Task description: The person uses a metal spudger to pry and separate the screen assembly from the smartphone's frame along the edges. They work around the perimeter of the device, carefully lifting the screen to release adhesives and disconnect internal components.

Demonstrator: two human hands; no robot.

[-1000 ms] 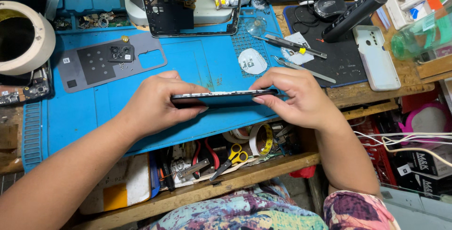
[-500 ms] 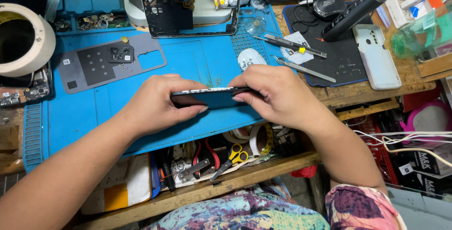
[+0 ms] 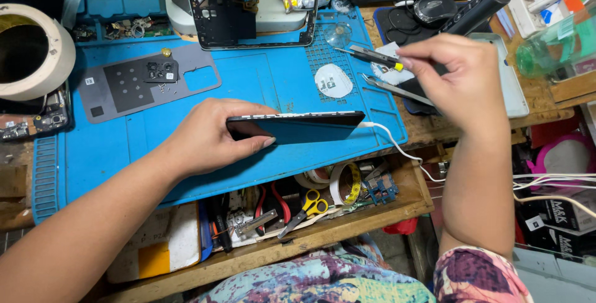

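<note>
My left hand (image 3: 208, 138) grips a black phone (image 3: 304, 126) by its left end and holds it on edge, just above the blue work mat (image 3: 112, 148). A white cable (image 3: 397, 148) is plugged into the phone's right end and trails off to the right. My right hand (image 3: 456, 79) hovers apart from the phone, over the metal tweezers (image 3: 397, 90) and a small screwdriver (image 3: 372, 58) at the mat's right edge. Its fingers are curled, with thumb and forefinger close together, and I see nothing held in them.
A phone frame (image 3: 248, 20) stands at the back of the mat, next to a grey parts sheet (image 3: 146, 82). A tape roll (image 3: 31, 51) sits at the left. An open drawer below holds yellow-handled scissors (image 3: 307, 207) and several tools. A black electric screwdriver (image 3: 472, 8) lies back right.
My right hand has let go of the phone's right end and risen to the back right, over the tweezers. The cable now shows at the phone's end. My left hand still holds the phone.
</note>
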